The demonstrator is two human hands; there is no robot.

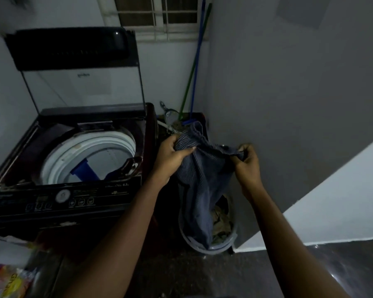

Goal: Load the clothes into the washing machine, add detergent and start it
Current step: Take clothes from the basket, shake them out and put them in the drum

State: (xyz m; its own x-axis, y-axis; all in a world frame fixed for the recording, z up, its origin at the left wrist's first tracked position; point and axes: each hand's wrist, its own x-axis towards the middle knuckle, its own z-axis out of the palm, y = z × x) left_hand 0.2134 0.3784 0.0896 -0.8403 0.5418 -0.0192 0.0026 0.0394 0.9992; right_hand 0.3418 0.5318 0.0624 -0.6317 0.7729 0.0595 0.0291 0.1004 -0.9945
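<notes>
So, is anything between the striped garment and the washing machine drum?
Nothing visible blocks it. The lid stands raised and the drum is open. The left hand and right hand hold the garment right of the machine, its lower end hanging into the basket.

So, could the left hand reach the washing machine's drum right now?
Probably yes. The lid stands raised and the drum lies open beside the left hand, with nothing between. Both it and the right hand grip the striped garment, though.
</notes>
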